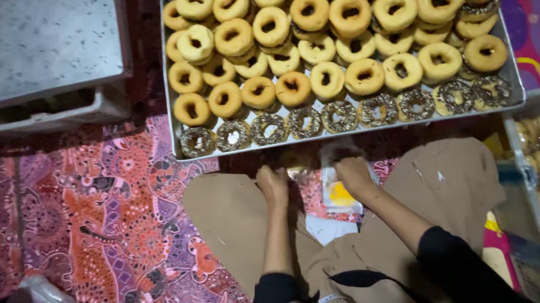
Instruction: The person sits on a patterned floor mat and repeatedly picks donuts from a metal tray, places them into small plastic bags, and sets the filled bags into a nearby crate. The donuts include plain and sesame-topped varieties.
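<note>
A clear plastic bag (339, 187) with a yellow patch lies between the knees, just under the right hand (355, 173). The right hand's fingers are curled down on the bag's top edge. The left hand (273, 184) is curled too, resting beside it; what it holds I cannot tell. Just past both hands sits a big metal tray (170, 81) full of doughnuts (310, 35).

A floor covered in purple and orange patterned cloth (105, 222) carries everything here. Directly on it rests a wide, shallow metal tray (169, 81) (packed with ring doughnuts (310, 35), plain and sprinkled), and beside it a grey metal box (14, 53).
</note>
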